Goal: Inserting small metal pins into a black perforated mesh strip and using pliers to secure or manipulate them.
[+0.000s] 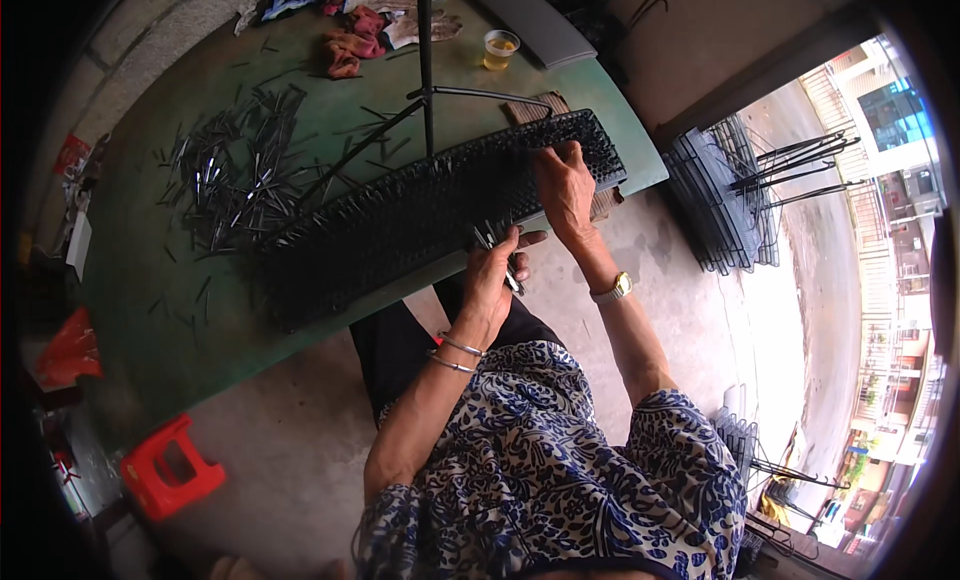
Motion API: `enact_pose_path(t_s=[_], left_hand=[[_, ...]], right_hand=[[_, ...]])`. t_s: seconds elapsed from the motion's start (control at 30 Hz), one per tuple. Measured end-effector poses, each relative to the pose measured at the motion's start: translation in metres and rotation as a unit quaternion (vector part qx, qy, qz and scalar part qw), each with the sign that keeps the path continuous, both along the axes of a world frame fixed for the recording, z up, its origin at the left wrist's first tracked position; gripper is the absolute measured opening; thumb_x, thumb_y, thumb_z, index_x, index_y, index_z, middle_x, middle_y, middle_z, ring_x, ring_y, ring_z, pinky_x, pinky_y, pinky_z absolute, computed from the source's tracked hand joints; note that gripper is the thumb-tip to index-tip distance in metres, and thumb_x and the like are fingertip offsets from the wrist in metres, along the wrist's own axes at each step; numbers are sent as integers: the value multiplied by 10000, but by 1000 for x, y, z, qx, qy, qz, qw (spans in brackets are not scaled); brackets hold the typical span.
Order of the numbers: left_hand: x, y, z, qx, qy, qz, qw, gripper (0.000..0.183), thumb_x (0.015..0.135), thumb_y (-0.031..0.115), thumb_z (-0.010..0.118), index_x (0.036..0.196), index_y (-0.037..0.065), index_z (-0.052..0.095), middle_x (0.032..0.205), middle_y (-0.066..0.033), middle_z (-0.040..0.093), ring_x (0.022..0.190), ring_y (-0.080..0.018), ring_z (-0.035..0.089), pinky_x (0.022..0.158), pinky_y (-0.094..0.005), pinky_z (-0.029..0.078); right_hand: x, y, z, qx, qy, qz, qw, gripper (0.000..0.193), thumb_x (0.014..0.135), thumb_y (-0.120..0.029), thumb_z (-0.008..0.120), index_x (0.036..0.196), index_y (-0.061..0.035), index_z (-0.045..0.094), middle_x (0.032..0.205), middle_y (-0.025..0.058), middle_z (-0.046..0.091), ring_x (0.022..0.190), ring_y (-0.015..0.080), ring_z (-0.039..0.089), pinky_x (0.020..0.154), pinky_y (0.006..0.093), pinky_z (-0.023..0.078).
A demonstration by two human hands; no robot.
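A long black wire rack (410,205) with dense rows of small dark pieces lies slantwise along the near edge of the green table (130,320). My left hand (487,280) is closed round a small bunch of thin dark strips (489,234), just in front of the rack's near side. Over the rack's right end, my right hand (567,192) has its fingers bent and pinched at the rows. Whatever sits between those fingertips is too small to make out. Left of the rack, a heap of similar loose strips (235,175) is spread on the table.
A black upright rod (427,60) with slanting legs rises behind the rack. Gloves (358,42) and a cup of yellow liquid (499,50) stand farther back. A red stool (172,467) is at lower left; stacked wire racks (722,195) stand on the right.
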State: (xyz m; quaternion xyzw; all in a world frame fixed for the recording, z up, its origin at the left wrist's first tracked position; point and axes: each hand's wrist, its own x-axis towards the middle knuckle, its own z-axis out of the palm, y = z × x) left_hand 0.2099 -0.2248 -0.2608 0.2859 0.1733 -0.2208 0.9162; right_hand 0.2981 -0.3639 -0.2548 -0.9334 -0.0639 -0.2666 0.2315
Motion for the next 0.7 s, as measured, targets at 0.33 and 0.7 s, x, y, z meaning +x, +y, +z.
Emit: enact_pose_path(t_s=[0.33, 0.7], left_hand=[[-3, 1, 12, 82, -19, 18, 996, 195, 866, 198, 685, 1023, 96, 630, 900, -77, 705, 646, -81, 546, 509, -201, 358], [-6, 5, 20, 135, -15, 10, 991, 204, 856, 228, 693, 1016, 110, 647, 926, -36, 704, 781, -112, 636, 542, -208, 368]], right_hand=[[-35, -6, 52, 166, 289, 193, 923, 199, 853, -192, 644, 973, -36, 675, 870, 119, 636, 818, 229, 627, 707, 344, 484], [-31, -10, 60, 247, 406, 265, 839, 160, 874, -141, 638, 935, 7, 641, 818, 42, 641, 773, 109, 609, 674, 255, 489]])
